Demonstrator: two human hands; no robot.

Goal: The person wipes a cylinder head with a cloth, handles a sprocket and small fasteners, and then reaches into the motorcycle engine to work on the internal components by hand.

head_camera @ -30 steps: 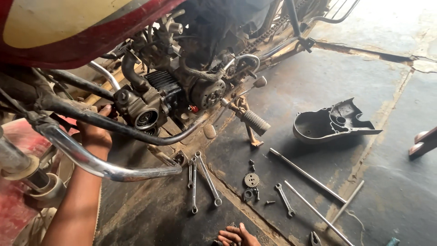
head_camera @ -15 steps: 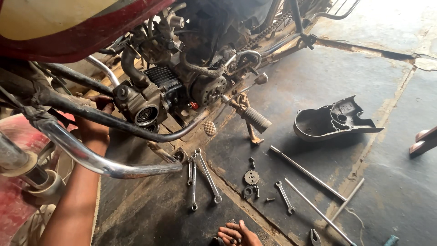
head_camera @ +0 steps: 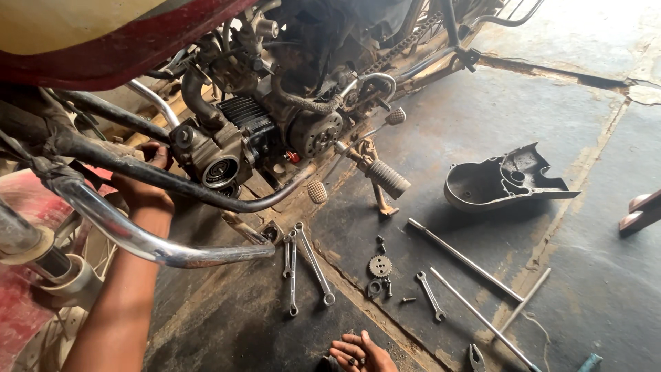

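While your left hand (head_camera: 144, 184) reaches behind the black frame tube (head_camera: 158, 176) beside the grimy finned motorcycle engine (head_camera: 237, 138), I can't tell its grip: the fingers are hidden. Engine sits mid-frame under the red-and-cream fuel tank (head_camera: 89, 34), oily, round port facing you. Your right hand (head_camera: 361, 353) lies palm-up at the bottom edge, fingers curled loosely around small dark parts. On the concrete floor (head_camera: 551, 124): two long steel spanners (head_camera: 303, 265), a small toothed sprocket (head_camera: 380, 265), a black engine side cover (head_camera: 506, 182).
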